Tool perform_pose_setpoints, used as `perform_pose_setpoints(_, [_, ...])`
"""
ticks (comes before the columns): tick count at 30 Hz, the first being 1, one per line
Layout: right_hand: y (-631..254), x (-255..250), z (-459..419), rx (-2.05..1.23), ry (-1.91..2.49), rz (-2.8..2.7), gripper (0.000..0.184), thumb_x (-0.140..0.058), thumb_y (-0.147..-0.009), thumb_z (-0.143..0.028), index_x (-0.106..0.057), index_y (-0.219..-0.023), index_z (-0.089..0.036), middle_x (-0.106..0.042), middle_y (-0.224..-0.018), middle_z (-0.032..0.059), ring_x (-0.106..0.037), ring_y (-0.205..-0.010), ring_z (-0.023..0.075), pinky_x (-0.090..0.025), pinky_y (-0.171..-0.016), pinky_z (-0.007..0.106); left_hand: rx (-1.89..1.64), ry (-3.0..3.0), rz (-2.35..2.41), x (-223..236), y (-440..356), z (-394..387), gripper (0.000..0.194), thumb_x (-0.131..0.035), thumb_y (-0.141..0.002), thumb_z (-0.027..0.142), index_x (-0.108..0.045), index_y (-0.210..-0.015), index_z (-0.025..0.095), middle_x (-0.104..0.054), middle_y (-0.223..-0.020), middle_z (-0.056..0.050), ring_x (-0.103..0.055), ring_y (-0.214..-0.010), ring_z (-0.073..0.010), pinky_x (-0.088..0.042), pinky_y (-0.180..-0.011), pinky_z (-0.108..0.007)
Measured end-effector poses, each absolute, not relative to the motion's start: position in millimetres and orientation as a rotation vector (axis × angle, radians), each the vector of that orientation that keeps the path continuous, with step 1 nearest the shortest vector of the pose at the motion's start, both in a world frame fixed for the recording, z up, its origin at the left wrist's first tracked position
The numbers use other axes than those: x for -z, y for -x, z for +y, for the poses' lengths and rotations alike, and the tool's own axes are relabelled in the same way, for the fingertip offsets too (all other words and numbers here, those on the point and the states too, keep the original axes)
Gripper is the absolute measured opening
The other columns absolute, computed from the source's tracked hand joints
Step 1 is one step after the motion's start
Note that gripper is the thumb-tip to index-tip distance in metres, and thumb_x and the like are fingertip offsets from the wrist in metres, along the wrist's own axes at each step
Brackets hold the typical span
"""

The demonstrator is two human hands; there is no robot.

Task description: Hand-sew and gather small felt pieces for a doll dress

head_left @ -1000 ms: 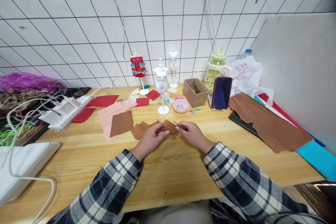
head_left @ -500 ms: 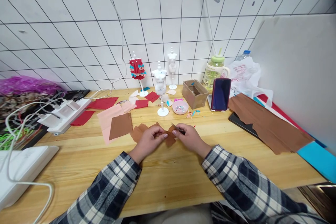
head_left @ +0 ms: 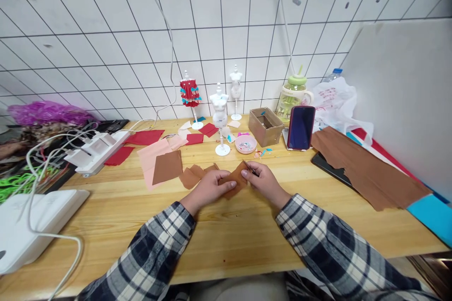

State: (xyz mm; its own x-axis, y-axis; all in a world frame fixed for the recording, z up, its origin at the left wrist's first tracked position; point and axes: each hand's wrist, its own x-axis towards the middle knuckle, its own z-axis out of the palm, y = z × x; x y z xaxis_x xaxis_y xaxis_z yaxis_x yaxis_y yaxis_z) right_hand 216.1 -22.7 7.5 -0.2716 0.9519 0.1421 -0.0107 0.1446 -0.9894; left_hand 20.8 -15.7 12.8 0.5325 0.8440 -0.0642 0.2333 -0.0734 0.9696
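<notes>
Pinching edges suits this likely soft brown piece (head_left: 240,183); left hand (head_left: 211,187) clamps it, right hand (head_left: 264,180) clamps it plus a dark tool (head_left: 252,169).

You can read no full word, brand or number here. Your bottle (head_left: 285,99) carries pale band with small lettering, too blurred to read; below it, larger pale letters, partly behind phone (head_left: 301,127), not legible for you either. Your bag (head_left: 335,103), white plastic, crumpled: red-pink printing, several lines, folded and too soft to make out. Your front mannequin (head_left: 219,109): small dark mark low on torso, too tiny to tell. Your white box (head_left: 45,225), at left: faint grey marks on top, unreadable.
</notes>
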Motion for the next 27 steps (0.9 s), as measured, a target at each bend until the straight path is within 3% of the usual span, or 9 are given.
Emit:
perform_pose_setpoints(4, [-218.4,-3.1,-17.2,-1.419,1.076,-1.273,0.041,-0.063,-0.077,-0.057,-0.055,-0.092,-0.020,-0.038,-0.056,-0.0082,-0.029,-0.043,0.0071,-0.026,-0.041,0.021,-0.663,-1.372,0.862,-8.7,-21.5,-21.5,0.034,-0.072,-0.077,0.044,-0.071,-0.091,0.012,-0.074,-0.090,-0.007,-0.066,-0.081,-0.0208,-0.050,-0.073,-0.029])
perform_pose_setpoints(7, [-219.6,3.4,-16.3,-1.462,1.152,-1.236,0.044,-0.044,-0.087,-0.065,-0.049,-0.102,-0.024,-0.032,-0.056,-0.0102,-0.022,-0.039,0.0071,-0.021,-0.037,0.020,-0.769,-1.158,0.828,-4.5,-17.6,-20.7,0.032,-0.075,-0.075,0.036,-0.071,-0.096,0.013,-0.074,-0.095,-0.008,-0.068,-0.084,-0.0205,-0.051,-0.078,-0.030])
perform_pose_setpoints(14, [-223.2,11.0,-18.0,-1.216,1.341,-1.768,0.054,-0.025,-0.096,-0.059,-0.060,-0.087,-0.019,-0.045,-0.057,-0.0035,-0.045,-0.054,0.0122,-0.037,-0.055,0.024,-0.909,-0.886,0.814,2.5,-10.7,-8.8,0.040,-0.079,-0.071,0.023,-0.065,-0.108,0.014,-0.075,-0.101,-0.009,-0.071,-0.084,-0.0190,-0.053,-0.079,-0.028])
perform_pose_setpoints(18, [-222.7,8.7,-17.8,-1.169,1.385,-1.941,0.063,-0.021,-0.098,-0.057,-0.064,-0.074,-0.017,-0.051,-0.061,0.0002,-0.049,-0.061,0.0139,-0.037,-0.063,0.026,-0.900,-0.963,0.794,7.0,-11.7,-9.3,0.043,-0.078,-0.072,0.023,-0.063,-0.112,0.015,-0.074,-0.106,-0.009,-0.071,-0.089,-0.0204,-0.053,-0.083,-0.030])
perform_pose_setpoints(27, [-221.6,3.5,-18.2,-1.081,1.399,-2.027,0.052,-0.026,-0.099,-0.046,-0.061,-0.073,-0.018,-0.060,-0.071,0.0020,-0.053,-0.069,0.0150,-0.036,-0.068,0.027,-0.932,-0.943,0.778,6.8,-11.9,-9.5,0.045,-0.077,-0.075,0.021,-0.062,-0.116,0.016,-0.074,-0.106,-0.009,-0.072,-0.088,-0.0199,-0.055,-0.078,-0.027])
